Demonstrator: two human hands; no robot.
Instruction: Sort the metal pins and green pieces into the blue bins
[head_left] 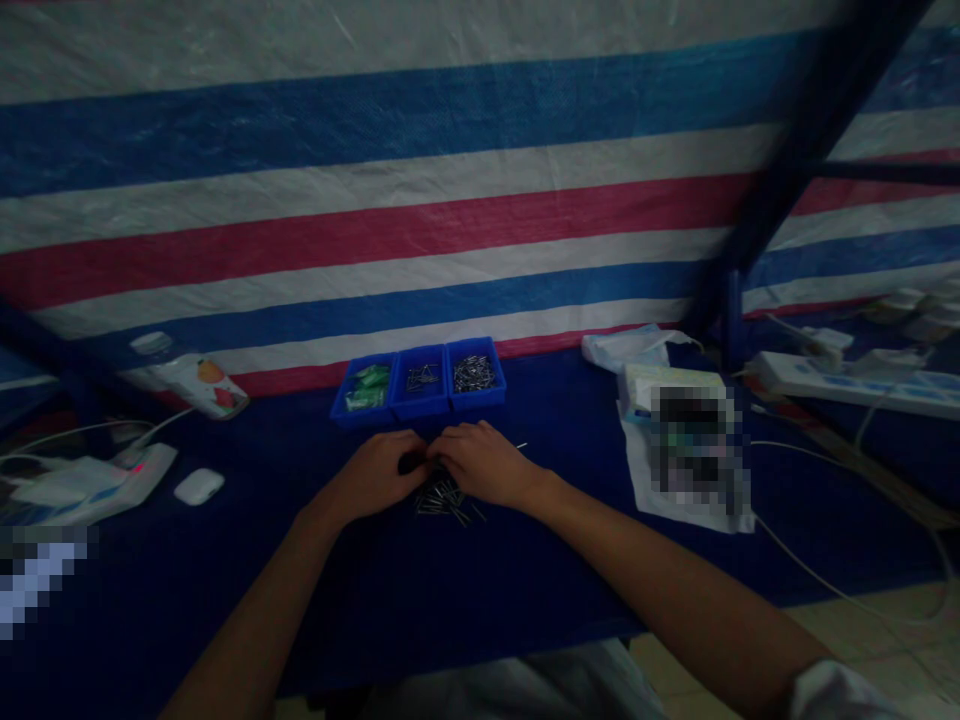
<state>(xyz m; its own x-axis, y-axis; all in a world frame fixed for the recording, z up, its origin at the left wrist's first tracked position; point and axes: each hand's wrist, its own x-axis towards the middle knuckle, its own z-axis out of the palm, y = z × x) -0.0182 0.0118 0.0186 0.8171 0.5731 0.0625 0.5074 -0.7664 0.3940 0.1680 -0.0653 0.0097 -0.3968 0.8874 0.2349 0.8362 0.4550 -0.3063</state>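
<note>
Two bare hands meet over a loose pile of thin metal pins (442, 502) on the dark blue table (450, 600). Left hand (384, 470) comes in at the pile's 10 o'clock, right hand (484, 462) at its 1 o'clock, fingers curled inward, tips close together. Grip — cannot tell whether either set of fingers pinches a pin; the tips are dark and hidden.

Pins lie flat, long axes crossed at mixed angles; several on the near edge point toward 4 or 5 o'clock. Which end is the head — too small to tell. One stray pin (523, 445) lies beside the right wrist, axis roughly 9 to 3.

From the hands, toward 11 to 12 o'clock: left blue tray (338, 402) with green packets, middle blue tray (420, 407) with some pins, right blue tray (478, 398) with a denser heap.
</note>
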